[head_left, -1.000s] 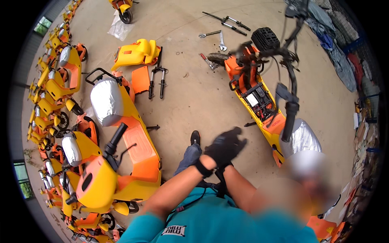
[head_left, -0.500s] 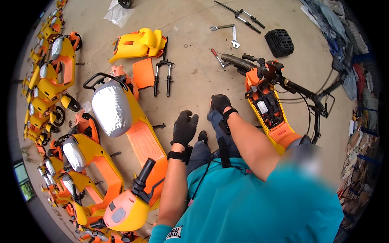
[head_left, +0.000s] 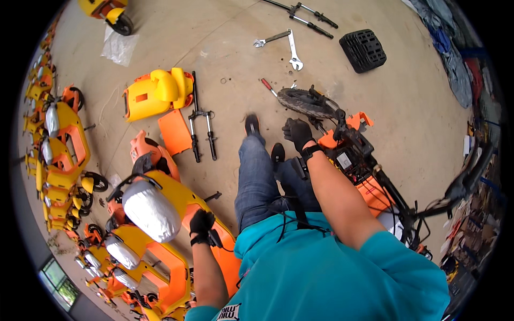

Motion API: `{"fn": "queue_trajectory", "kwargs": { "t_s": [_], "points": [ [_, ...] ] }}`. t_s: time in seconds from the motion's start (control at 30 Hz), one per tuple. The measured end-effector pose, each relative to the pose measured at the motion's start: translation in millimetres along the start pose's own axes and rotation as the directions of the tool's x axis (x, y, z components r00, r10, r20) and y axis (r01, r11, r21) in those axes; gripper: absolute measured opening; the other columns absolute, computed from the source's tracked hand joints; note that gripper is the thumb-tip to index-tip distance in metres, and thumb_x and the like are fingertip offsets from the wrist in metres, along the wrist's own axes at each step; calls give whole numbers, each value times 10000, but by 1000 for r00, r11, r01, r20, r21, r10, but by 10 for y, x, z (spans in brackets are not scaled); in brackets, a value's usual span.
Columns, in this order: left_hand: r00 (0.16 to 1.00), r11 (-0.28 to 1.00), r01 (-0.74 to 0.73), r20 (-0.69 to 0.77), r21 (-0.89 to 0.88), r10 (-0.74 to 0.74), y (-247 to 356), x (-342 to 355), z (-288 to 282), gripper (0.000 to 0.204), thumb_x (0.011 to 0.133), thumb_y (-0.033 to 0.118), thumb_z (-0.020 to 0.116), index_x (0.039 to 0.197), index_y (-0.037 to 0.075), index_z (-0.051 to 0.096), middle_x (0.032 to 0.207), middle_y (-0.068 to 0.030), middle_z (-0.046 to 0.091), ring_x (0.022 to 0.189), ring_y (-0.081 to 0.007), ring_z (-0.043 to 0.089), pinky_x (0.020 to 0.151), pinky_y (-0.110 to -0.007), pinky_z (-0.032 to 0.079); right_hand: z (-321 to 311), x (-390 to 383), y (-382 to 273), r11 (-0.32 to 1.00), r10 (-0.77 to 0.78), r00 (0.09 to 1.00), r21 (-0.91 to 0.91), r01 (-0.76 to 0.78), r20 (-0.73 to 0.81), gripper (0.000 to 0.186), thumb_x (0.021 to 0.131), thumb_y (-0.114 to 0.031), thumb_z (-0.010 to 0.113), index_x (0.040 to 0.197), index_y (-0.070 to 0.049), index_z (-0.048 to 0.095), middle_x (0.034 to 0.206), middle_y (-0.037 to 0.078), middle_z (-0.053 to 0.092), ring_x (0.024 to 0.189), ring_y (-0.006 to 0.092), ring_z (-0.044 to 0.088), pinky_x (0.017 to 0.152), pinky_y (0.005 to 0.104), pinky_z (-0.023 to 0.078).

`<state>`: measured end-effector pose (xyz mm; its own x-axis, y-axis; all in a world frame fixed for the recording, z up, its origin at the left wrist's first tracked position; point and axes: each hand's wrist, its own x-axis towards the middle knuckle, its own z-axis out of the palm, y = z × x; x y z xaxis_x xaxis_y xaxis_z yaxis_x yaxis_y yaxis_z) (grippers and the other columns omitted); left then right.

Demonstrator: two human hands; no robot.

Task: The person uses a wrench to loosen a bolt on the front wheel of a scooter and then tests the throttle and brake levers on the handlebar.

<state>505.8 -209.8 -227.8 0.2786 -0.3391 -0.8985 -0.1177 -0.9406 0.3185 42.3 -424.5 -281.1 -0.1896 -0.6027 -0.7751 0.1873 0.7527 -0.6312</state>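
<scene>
Right hand (head_left: 297, 132), fingers curled, now reaches the orange scooter frame (head_left: 360, 160); left hand (head_left: 201, 222) has dropped beside the yellow scooter (head_left: 176, 208), grip unclear.

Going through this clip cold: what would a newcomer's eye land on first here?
Probably the crowd of yellow-and-orange scooters packed along the left edge, the nearest with a silver-wrapped seat beside the gloved left hand. Next, the stripped orange scooter lying on the concrete at the right, with the gloved right hand by its front wheel. Wrenches lie farther up the floor.
</scene>
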Motion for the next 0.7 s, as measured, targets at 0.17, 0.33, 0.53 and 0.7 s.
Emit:
{"fn": "queue_trajectory", "kwargs": {
  "t_s": [0.17,0.33,0.53,0.7],
  "points": [
    [526,-508,-749,847,424,-69,-103,637,-241,73,867,148,573,841,80,574,698,-74,558,696,-255,594,573,-354,485,122,1043,-348,984,98,987,162,-77,-130,264,953,-316,523,952,-62,591,850,86,657,742,171,613,685,337,528],
    [949,767,-235,313,598,46,682,1263,-204,197,821,222,634,776,53,545,717,-93,622,612,-226,624,549,-361,505,-154,2974,407,83,-598,800,-990,114,42,209,842,-221,581,993,-84,627,866,121,677,828,304,650,731,398,517],
    [933,917,353,-142,187,-330,2399,1799,326,225,910,214,561,1002,10,589,760,-104,631,616,-176,625,548,-285,522,-510,5053,606,-188,-277,958,-982,24,76,314,826,-336,604,1014,-91,661,852,141,676,820,328,654,760,435,516],
    [928,868,371,-98,329,-360,2917,2360,482,237,934,198,542,1054,-3,581,852,-99,641,713,-169,639,631,-287,545,-926,6257,1104,-76,72,984,-985,-157,-163,246,731,-291,678,859,-92,744,931,150,712,881,331,686,779,400,531]
  ]
}}
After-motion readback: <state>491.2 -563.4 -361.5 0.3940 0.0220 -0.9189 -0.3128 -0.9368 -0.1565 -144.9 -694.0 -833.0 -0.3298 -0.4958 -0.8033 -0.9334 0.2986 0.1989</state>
